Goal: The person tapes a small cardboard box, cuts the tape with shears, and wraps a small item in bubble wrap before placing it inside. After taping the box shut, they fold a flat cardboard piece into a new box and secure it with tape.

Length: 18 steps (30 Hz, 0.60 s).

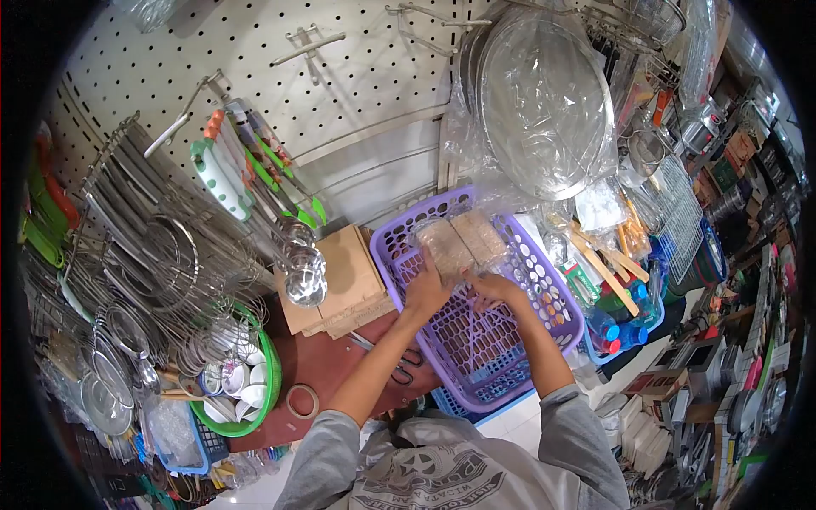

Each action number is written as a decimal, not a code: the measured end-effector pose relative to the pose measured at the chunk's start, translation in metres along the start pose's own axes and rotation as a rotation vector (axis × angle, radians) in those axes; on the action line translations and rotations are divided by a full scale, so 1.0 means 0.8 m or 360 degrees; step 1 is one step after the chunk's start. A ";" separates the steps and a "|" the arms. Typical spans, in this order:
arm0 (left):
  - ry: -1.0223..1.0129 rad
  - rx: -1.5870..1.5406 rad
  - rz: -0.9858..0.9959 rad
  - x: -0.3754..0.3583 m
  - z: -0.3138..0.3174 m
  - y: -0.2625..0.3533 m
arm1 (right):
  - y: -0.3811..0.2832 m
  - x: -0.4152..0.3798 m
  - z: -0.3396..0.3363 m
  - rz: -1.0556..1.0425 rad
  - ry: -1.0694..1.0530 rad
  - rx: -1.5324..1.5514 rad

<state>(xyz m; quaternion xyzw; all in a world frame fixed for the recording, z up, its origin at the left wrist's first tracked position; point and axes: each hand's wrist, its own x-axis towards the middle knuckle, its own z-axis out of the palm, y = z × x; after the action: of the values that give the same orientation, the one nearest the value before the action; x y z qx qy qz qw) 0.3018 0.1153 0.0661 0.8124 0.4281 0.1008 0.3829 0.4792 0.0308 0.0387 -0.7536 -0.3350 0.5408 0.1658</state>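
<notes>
A brown package in clear bubble wrap (480, 231), box-like with a line across its middle, is held over the far end of a purple plastic basket (568, 344). My left hand (427, 289) grips its near left side, fingers up against the wrap. At the near right edge, my right hand (497, 291) has its fingers curled inward, touching the wrapping; part of that grip is hidden. The basket has perforated walls and stands on something blue, with a purple lattice showing inside it below my hands.
Left of the basket are stacked cardboard pieces (348, 276), scissors (408, 365) and a tape roll (303, 401) on a reddish-brown table. A green basket (270, 374) holds white bowls. Utensils hang on the pegboard (255, 51). Wrapped round trays (548, 110) hang at the back right.
</notes>
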 end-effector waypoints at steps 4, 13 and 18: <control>0.0441 0.0452 0.0539 -0.039 -0.013 -0.002 | -0.047 -0.077 0.008 -0.0280 0.0132 -0.0343; 0.0921 0.0198 0.0893 -0.159 -0.114 -0.065 | -0.111 -0.109 0.115 -0.1211 0.0580 -0.0322; 0.1193 0.0237 0.0520 -0.224 -0.159 -0.125 | -0.138 -0.097 0.163 -0.1816 0.0840 -0.0752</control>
<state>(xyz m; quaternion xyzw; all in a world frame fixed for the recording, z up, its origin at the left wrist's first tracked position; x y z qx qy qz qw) 0.0673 0.0793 0.1120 0.8022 0.4095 0.4179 0.1194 0.3075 0.0424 0.1140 -0.5815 -0.7383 0.0782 0.3326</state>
